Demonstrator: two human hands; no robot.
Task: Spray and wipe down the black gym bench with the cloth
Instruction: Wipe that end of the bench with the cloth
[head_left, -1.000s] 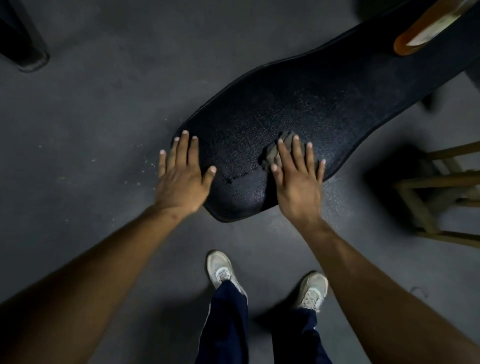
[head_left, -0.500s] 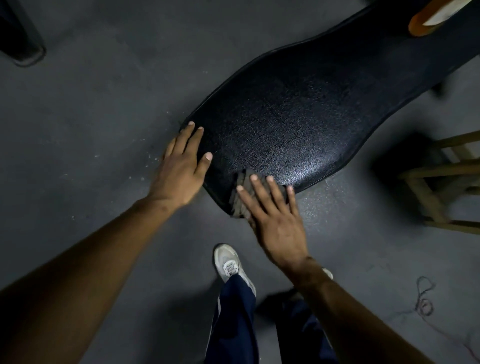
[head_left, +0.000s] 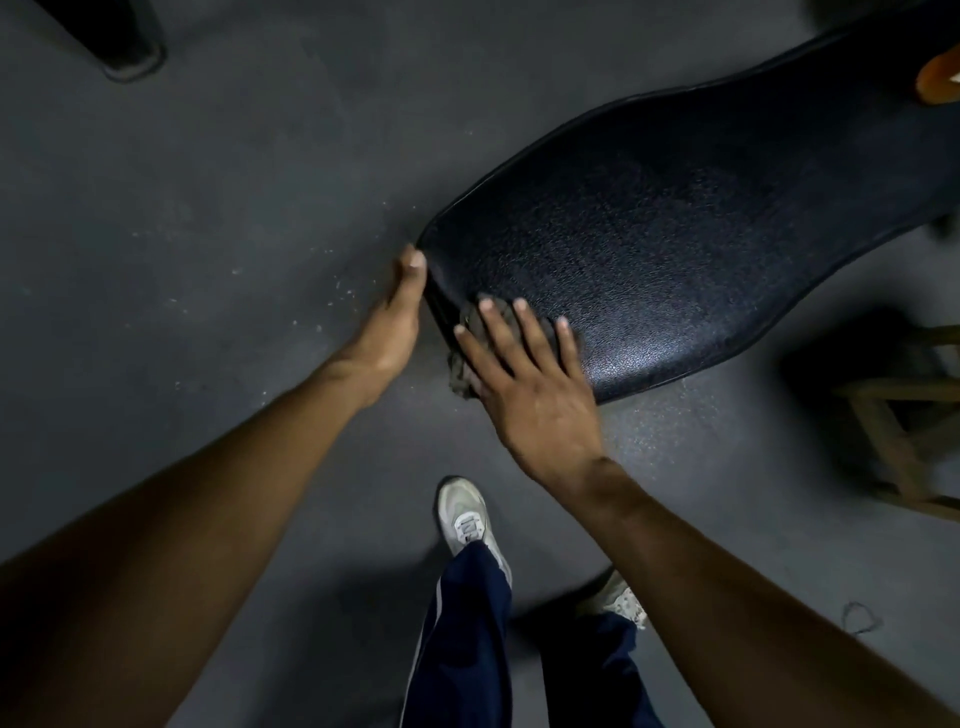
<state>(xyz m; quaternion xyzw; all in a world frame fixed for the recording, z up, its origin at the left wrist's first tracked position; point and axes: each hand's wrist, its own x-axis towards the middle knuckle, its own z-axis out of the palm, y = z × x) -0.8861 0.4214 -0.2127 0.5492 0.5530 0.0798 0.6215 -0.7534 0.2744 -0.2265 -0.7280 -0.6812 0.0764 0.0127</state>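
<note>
The black gym bench (head_left: 675, 234) runs from the centre up to the top right, its textured pad shining near the front. A crumpled grey cloth (head_left: 465, 366) lies at the bench's near left corner and hangs over the edge. My right hand (head_left: 524, 384) presses flat on the cloth with fingers spread. My left hand (head_left: 397, 317) grips the bench's left end edge, thumb on the rim and fingers hidden underneath. An orange spray bottle (head_left: 937, 78) lies on the bench at the far right edge of the view.
A wooden stool frame (head_left: 904, 421) stands on the right beside the bench. A dark equipment foot (head_left: 124, 47) sits at the top left. My two shoes (head_left: 465, 514) stand on the grey floor below the bench's end. A small cord loop (head_left: 860, 618) lies at the lower right.
My right hand has slid the cloth from the middle of the pad down to its near left corner. My left hand turned from lying flat on the pad to gripping its end edge.
</note>
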